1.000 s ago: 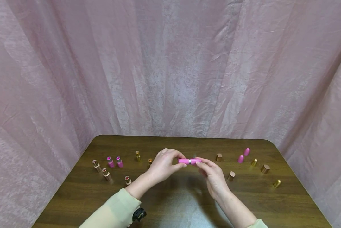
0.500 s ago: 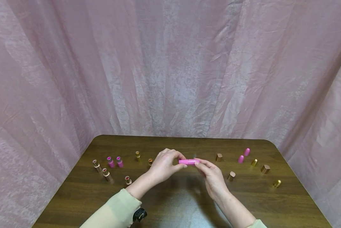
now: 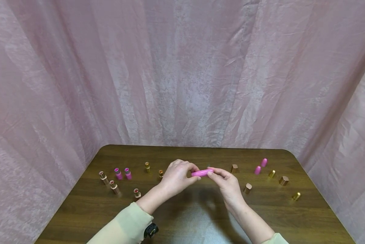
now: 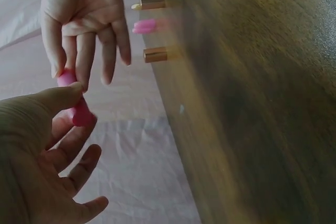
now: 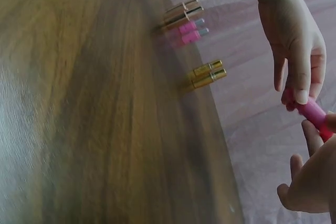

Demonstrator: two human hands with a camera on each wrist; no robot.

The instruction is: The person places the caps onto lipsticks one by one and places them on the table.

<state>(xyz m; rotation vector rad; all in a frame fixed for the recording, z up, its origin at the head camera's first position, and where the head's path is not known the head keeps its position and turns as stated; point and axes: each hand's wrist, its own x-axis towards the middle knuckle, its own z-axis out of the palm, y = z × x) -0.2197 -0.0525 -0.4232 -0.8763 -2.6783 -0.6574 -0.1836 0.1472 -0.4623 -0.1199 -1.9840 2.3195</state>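
Above the middle of the table, a pink lipstick (image 3: 202,173) lies nearly level between both hands. My left hand (image 3: 177,176) pinches its left end with thumb and fingers. The right hand (image 3: 231,191) pinches the other end. No silver band shows between cap and base. In the left wrist view the lipstick (image 4: 80,109) runs between the left thumb and the fingertips of the right hand (image 4: 86,19). The right wrist view shows the left hand (image 5: 296,40) on the lipstick's far end.
Uncapped lipsticks stand on the left: two pink (image 3: 128,174), gold (image 3: 147,167) and rose-gold (image 3: 114,187). Loose caps stand on the right: two pink (image 3: 257,170), gold (image 3: 296,196) and rose-gold (image 3: 284,180). A pink curtain (image 3: 182,74) hangs behind the wooden table (image 3: 182,220).
The silver band seen between the lipstick's cap and base a second ago is covered; the two parts have come together. The lipstick's right end has tipped slightly upward.
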